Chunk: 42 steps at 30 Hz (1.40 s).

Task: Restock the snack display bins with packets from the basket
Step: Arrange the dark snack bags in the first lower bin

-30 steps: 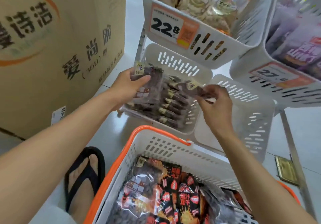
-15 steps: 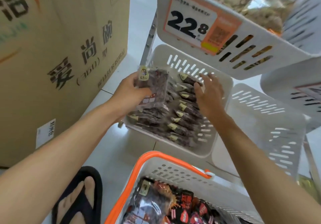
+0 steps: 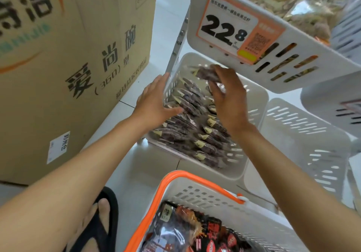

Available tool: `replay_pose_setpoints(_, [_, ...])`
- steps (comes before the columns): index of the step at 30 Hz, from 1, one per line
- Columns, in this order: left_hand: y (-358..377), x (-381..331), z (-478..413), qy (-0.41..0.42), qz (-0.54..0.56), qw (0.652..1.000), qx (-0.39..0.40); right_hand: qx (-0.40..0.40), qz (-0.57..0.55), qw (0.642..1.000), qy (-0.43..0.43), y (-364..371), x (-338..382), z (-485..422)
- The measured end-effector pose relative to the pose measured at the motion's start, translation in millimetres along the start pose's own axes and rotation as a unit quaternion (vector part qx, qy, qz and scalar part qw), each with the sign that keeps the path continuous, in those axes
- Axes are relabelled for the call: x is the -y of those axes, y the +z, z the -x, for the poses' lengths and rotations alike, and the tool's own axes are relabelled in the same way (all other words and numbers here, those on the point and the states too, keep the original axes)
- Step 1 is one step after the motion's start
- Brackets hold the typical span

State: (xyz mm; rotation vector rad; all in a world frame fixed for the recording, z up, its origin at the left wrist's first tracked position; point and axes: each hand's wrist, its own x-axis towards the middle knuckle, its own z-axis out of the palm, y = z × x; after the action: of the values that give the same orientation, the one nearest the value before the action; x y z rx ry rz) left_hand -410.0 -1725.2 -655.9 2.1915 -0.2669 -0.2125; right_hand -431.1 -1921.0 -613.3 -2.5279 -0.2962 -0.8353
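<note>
- Watching the head view, I see the right hand (image 3: 230,103) pinching 1 dark packet (image 3: 205,73) between its curled fingers and thumb, a little above centre of the frame.
- The packet sits over the far end of the lower display bin (image 3: 224,173), just under the front edge of the upper bin (image 3: 293,79) with the 22.8 price tag (image 3: 230,34). Its long axis runs roughly left to right across the picture.
- The left hand (image 3: 154,101) grips nothing. Its straight fingers lie along the bin's left wall and the thumb reaches in towards the rows of packets (image 3: 197,132).
- What matters, as I judge it: the stocked rows lie below the held packet, towards the bottom of the frame, each packet leaning on edge with its yellow label up. So the packet should come down and tilt to match that lean.
- The right hand is the nearer one for this; I'd leave the left to steady the bin.
- The basket (image 3: 205,193) at bottom centre holds red-and-black packets (image 3: 205,234), well apart from both hands.
- An empty bin (image 3: 304,134) stands at the right and a cardboard box (image 3: 78,56) fills the upper left.
</note>
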Motion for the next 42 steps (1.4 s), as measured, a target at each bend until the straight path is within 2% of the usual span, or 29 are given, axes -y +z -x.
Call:
replay_pose_setpoints(3, [12, 3, -16, 0.013, -0.028, 1.000, -0.004, 0.083, 0.096, 0.992, -0.004, 28, -25, -5])
replay_pose_setpoints(5, [18, 3, -22, 0.029, -0.030, 0.999, -0.006, 0.114, 0.078, 0.989, 0.051, 37, -34, -10])
replay_pose_setpoints(9, [27, 9, -24, 0.067, -0.035, 0.997, -0.033, 0.174, 0.066, 0.977, 0.104, 43, -43, -25])
replay_pose_setpoints(12, [30, 11, -22, 0.074, -0.047, 0.995, -0.050, 0.154, 0.057, 0.978, 0.130, 39, -46, -23])
replay_pose_setpoints(16, [32, 12, -24, 0.071, -0.060, 0.994, -0.064, 0.284, 0.110, 0.943, 0.136, 37, -43, -25])
replay_pose_setpoints(17, [32, 12, -24, 0.070, -0.062, 0.994, -0.062, 0.292, 0.116, 0.940, 0.133, 33, -44, -25])
replay_pose_setpoints(20, [33, 13, -22, 0.073, -0.080, 0.992, -0.058, 0.220, 0.166, 0.954, 0.120, 18, -47, -14])
replay_pose_setpoints(24, [33, 5, -17, 0.064, -0.158, 0.981, -0.097, 0.276, 0.196, 0.928, 0.152, 19, -50, 7])
replay_pose_setpoints(27, [29, -12, 5, 0.062, -0.192, 0.974, -0.105, 0.232, 0.153, 0.950, 0.140, 10, -38, 16])
replay_pose_setpoints(32, [25, -49, 72, 0.116, -0.105, 0.988, 0.004, 0.178, 0.012, 0.969, 0.173, -42, 20, 73])
replay_pose_setpoints(36, [40, -66, 144, 0.163, -0.146, 0.973, 0.070, 0.104, -0.048, 0.978, 0.174, -102, 67, 147])
replay_pose_setpoints(39, [51, -65, 190, 0.190, -0.181, 0.961, 0.092, 0.136, -0.035, 0.972, 0.187, -138, 81, 212])
replay_pose_setpoints(42, [52, -64, 225, 0.153, -0.180, 0.964, 0.119, 0.261, -0.030, 0.935, 0.240, -164, 75, 272])
